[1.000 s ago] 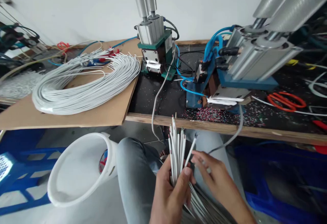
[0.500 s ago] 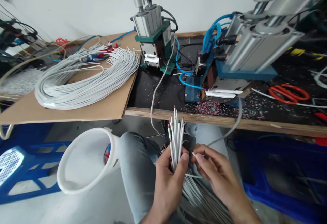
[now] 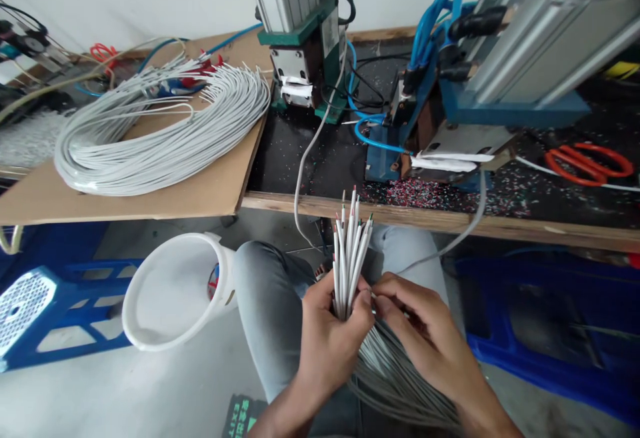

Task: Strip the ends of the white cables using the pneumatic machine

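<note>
My left hand is wrapped round a bunch of white cables held upright over my lap, their stripped ends pointing up toward the bench edge. My right hand is beside it on the right, its fingertips pinched against the bunch at my left thumb. The rest of the cables trail down and right across my lap under my right forearm. Ahead on the bench stands a blue pneumatic machine, with a green one behind it to the left.
A large coil of white cables lies on a cardboard sheet at the left. A white bucket stands by my left knee, a blue stool beyond it. Orange scissors lie at the right. Coloured insulation scraps litter the bench edge.
My right hand has moved in from the right and now pinches at the bunch by my left thumb. The loose cable it drew aside is back with the bunch. The view has tilted down.
</note>
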